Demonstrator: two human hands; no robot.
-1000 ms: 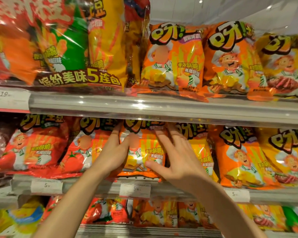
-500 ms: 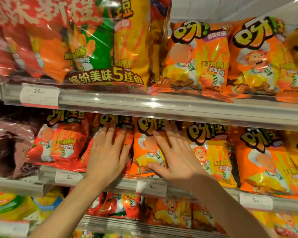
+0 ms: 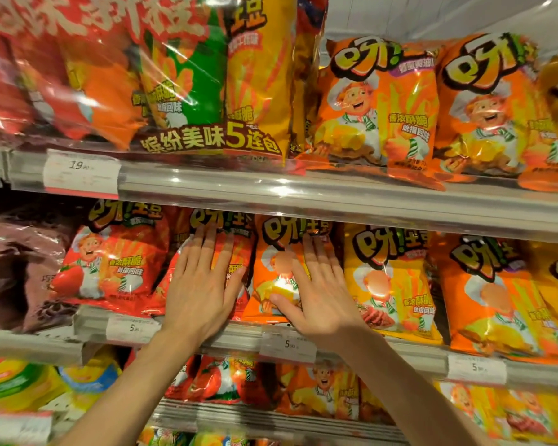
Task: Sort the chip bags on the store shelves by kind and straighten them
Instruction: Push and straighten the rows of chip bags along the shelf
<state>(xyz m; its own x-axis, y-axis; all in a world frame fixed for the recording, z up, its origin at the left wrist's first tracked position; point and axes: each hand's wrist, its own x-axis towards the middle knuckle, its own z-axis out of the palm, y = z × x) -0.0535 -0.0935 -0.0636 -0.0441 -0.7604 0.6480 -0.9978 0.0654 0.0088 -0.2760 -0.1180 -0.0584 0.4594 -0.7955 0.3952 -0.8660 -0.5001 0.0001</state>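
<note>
Left hand [image 3: 200,284] lies flat, fingers straight, on red tomato chip bag [image 3: 236,252]. Right hand [image 3: 319,291] presses flat on adjacent orange chip bag [image 3: 271,252].

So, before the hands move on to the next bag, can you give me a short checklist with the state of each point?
1. Left hand flat on the red bag: ok.
2. Right hand flat on the orange bag: ok.
3. Red bags together, left of the orange one: ok.
4. Orange bag upright: not ok, it leans a little.
5. Bags behind the front row sorted: cannot tell.
</note>
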